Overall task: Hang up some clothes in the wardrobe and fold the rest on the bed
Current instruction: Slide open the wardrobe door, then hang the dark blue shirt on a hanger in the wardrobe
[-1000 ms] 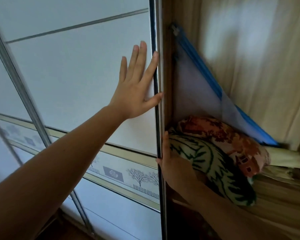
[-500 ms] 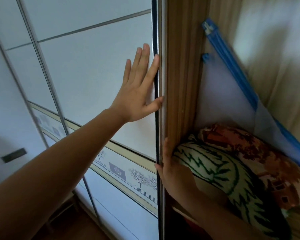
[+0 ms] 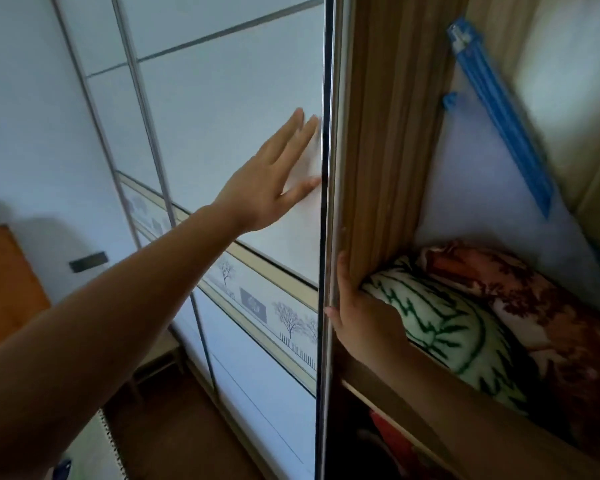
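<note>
the person is sliding the sliding door (image 3: 229,109) of the wardrobe (image 3: 593,168) open, and its metal door edge (image 3: 326,237) is serving as the marker for everything else. compared with 1 second ago, more of the wardrobe is showing to the right of the door edge: the wooden upright (image 3: 385,150) is now appearing as a wide strip where only a sliver was visible, and the blue-framed screen (image 3: 496,109) leaning inside is sitting further right of the door edge. the left hand (image 3: 267,188) is lying flat on the panel just left of the door edge, fingers straight and holding nothing. it is now slanting more sideways than before, which suggests it is pushing the panel away to the left. the right hand (image 3: 361,317) is gripping the door edge from the right, lower down, thumb pointing up along it and fingertips hooking round the metal, and it is keeping the same hold as before. just right of the door edge, behind that hand, a green-and-white blanket (image 3: 444,327) is lying on a shelf (image 3: 388,407), with a red patterned blanket (image 3: 534,306) touching it on the far side. no rail, hanger or garment is appearing in view, so the clothes are somewhere out of sight. for the task this is looking like the very start: the wardrobe is only partly opened, and the door is probably needing to travel further before anything is getting hung.
</note>
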`<state>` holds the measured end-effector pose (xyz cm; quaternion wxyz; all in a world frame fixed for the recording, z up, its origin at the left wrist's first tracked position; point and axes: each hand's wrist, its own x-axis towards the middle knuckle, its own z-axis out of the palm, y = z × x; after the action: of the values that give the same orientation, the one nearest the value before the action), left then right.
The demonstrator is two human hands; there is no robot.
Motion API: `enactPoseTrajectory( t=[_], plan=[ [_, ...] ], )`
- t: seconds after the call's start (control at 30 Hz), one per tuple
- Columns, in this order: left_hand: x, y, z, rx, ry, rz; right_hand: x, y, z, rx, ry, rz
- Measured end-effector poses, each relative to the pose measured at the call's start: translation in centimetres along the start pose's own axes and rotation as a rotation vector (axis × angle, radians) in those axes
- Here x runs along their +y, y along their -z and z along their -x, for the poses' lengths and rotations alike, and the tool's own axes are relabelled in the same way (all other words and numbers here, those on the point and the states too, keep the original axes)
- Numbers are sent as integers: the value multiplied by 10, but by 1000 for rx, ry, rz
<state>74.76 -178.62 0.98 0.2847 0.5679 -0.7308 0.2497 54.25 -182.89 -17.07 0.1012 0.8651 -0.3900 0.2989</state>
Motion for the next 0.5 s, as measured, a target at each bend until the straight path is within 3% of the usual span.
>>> enactPoseTrajectory(
  t=[0.07, 0.17, 0.27, 0.5],
  plan=[
    [0, 5, 32, -111, 196, -49, 4, 13, 7, -12, -1, 48],
    [-9, 16, 88, -343, 426, -215, -2, 28, 17, -251, 79, -87],
    [-23, 26, 149, -573, 650, -198, -20, 31, 19, -404, 214, -149],
    [-27, 79, 288, -850, 1021, -270, -109, 8, 16, -599, 441, -233]
  ],
)
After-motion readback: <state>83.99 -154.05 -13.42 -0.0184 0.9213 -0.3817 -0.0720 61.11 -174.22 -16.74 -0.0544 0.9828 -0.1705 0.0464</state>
